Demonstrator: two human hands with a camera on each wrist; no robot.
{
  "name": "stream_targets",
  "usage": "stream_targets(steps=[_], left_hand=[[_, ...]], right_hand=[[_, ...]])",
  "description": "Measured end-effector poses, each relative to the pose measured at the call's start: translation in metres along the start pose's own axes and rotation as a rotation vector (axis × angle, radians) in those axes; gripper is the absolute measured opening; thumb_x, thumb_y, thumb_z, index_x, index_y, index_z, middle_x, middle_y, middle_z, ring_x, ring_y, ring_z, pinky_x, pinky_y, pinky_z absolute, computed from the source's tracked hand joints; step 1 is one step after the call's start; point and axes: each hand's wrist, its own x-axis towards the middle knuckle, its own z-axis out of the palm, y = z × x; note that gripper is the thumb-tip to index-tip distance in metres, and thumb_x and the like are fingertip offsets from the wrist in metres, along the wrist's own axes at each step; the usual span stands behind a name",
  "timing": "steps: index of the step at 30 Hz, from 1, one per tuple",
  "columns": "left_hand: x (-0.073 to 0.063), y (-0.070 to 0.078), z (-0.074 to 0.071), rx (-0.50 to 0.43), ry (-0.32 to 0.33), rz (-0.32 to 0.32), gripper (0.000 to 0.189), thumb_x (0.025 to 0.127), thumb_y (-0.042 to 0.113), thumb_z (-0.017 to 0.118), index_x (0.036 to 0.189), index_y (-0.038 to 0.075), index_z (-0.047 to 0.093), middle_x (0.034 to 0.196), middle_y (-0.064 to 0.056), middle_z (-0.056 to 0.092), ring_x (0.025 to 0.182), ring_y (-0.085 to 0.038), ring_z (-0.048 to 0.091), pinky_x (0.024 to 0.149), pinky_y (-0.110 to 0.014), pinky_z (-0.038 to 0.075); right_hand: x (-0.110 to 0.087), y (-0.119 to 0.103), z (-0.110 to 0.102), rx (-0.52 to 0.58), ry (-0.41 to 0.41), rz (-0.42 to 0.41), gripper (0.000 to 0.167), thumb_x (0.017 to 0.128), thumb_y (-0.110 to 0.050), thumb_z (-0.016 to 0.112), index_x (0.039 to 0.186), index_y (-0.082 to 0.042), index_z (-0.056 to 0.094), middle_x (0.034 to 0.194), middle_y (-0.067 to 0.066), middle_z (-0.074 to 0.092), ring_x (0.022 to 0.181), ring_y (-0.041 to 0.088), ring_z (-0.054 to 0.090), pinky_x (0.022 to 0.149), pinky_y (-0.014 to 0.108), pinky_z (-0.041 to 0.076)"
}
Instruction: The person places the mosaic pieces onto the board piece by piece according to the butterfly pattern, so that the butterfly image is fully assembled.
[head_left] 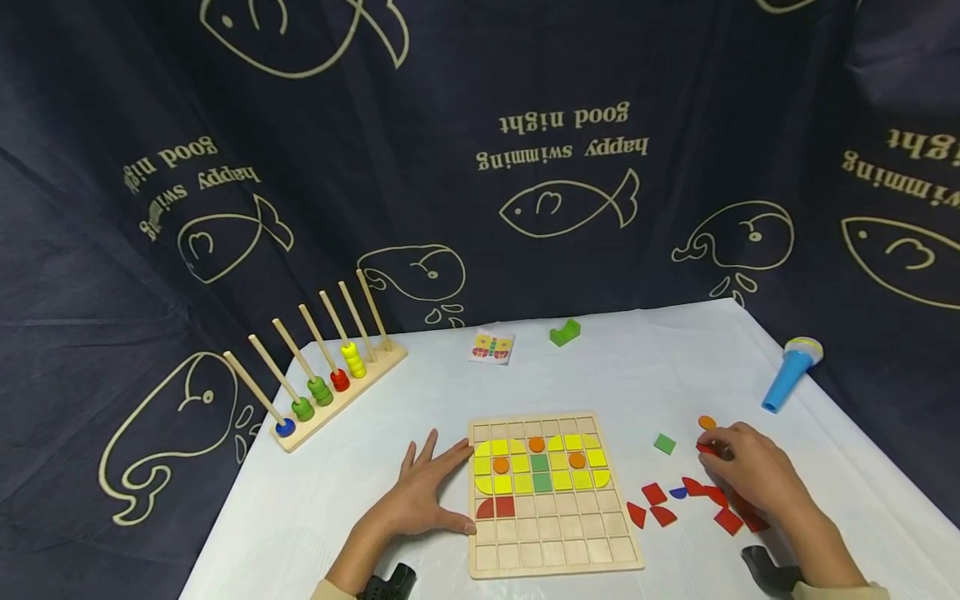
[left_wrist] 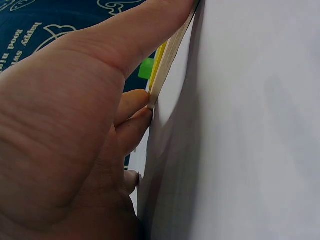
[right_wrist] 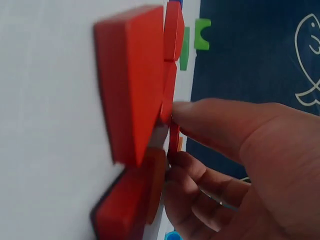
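My left hand (head_left: pixel 422 493) rests on the table with fingers spread, thumb and fingertips against the left edge of a wooden grid board (head_left: pixel 557 572). Yellow tiles, orange discs and two green squares (head_left: pixel 540 472) fill the board's upper rows. Lower left on it lie a red quarter-round and a red square (head_left: pixel 506 506). Right of the board, my right hand (head_left: pixel 757 468) pinches a red tile (head_left: pixel 707 449) between thumb and fingers, low over the table. In the right wrist view that red tile (right_wrist: pixel 174 136) shows edge-on, its shape partly hidden by the fingers.
Several loose red tiles (head_left: pixel 663 516) and a blue half-round (head_left: pixel 678 493) lie near the right hand. A green square (head_left: pixel 664 443) and an orange disc (head_left: pixel 707 422) sit farther back. Around stand a bead rack (head_left: pixel 352 392), a pattern card (head_left: pixel 492 347), a green block (head_left: pixel 565 333) and a toy microphone (head_left: pixel 787 379).
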Motion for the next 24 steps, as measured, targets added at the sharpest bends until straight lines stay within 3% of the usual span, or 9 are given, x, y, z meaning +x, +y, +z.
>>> stream_targets(steps=[4,12,19,24], left_hand=[[0.000,0.001,-0.001,-0.007,-0.003,0.001,0.112,0.056,0.074,0.075,0.149,0.023,0.038,0.154,0.006,0.031,0.144,-0.037,-0.001,0.108,-0.061,-0.008],[0.000,-0.001,-0.001,0.003,0.012,0.009,0.112,0.056,0.075,0.074,0.149,0.023,0.038,0.153,0.005,0.032,0.144,-0.038,0.000,0.108,-0.063,-0.008],[0.000,0.000,-0.001,0.002,0.018,0.010,0.112,0.056,0.074,0.075,0.149,0.022,0.039,0.153,0.005,0.032,0.144,-0.038,0.000,0.108,-0.063,-0.007],[0.000,-0.001,0.000,0.001,0.018,0.015,0.112,0.057,0.074,0.074,0.149,0.022,0.039,0.153,0.005,0.033,0.143,-0.039,0.000,0.108,-0.063,-0.007]], right_hand=[[0.001,-0.006,-0.001,0.009,-0.035,0.011,0.034,0.075,-0.020,0.080,0.105,-0.005,0.071,0.090,0.009,0.062,0.081,0.027,0.055,0.071,0.054,0.050],[-0.004,-0.025,0.002,0.038,-0.018,-0.061,0.041,0.073,-0.022,0.082,0.107,-0.003,0.071,0.100,0.012,0.064,0.087,0.027,0.055,0.077,0.054,0.051],[-0.004,-0.049,0.010,0.103,-0.002,-0.119,0.037,0.075,-0.020,0.082,0.107,-0.007,0.071,0.095,0.003,0.063,0.078,0.019,0.053,0.069,0.036,0.054],[-0.004,-0.063,0.019,0.126,-0.027,-0.140,0.035,0.074,-0.022,0.082,0.105,-0.011,0.072,0.090,-0.003,0.061,0.078,0.016,0.054,0.071,0.033,0.055]])
